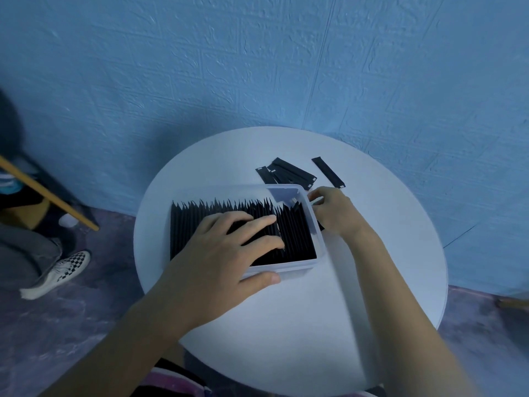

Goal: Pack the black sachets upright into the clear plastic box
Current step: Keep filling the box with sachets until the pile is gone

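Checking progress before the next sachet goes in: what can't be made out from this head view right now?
Head view only:
- Right hand: its own curled fingers hide the grip; a sachet in it cannot be confirmed.
- Upright sachets in the clear plastic box: left hand covers the middle, so no count.
- Loose sachets beyond the box: overlapping, number unclear; white end marks too small to read.
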Demonstrator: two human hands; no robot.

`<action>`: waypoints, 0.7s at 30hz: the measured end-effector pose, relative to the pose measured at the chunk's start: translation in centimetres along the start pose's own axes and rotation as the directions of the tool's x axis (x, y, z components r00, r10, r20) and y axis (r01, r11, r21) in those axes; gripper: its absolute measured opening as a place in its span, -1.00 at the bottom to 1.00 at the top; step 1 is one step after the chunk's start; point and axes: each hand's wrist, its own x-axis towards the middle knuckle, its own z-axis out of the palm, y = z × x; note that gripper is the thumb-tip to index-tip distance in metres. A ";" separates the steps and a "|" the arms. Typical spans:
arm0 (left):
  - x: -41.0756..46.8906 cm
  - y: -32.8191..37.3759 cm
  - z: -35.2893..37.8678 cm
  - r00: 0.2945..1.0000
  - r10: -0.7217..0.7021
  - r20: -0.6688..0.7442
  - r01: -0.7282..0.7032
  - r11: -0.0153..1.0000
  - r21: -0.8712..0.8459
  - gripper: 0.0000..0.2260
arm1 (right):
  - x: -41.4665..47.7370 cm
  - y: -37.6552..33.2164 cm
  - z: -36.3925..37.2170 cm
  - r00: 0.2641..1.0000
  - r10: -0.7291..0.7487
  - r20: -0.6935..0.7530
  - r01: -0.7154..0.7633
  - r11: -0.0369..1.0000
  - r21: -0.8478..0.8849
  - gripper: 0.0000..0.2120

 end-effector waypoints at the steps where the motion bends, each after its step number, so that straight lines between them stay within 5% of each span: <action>1: 0.0 0.0 0.0 1.000 -0.001 0.001 0.001 1.000 -0.004 -0.64 | -0.1 0.1 -0.2 1.000 0.004 0.007 -0.004 1.000 0.006 -0.88; 10: 0.0 0.1 -0.1 1.000 0.003 -0.001 -0.003 1.000 -0.004 -0.64 | -1.7 1.2 -1.5 0.998 -0.009 -0.067 0.025 0.969 0.245 -0.81; 18: 0.0 0.2 -0.2 1.000 0.010 -0.021 -0.010 1.000 -0.003 -0.64 | -5.4 -1.5 -4.3 0.985 -0.040 -0.169 0.089 0.952 0.293 -0.92; 21: 0.0 0.1 -0.1 1.000 0.009 -0.020 -0.009 1.000 0.001 -0.64 | -8.1 -4.1 -4.4 0.987 -0.123 -0.105 0.151 0.932 0.328 -0.88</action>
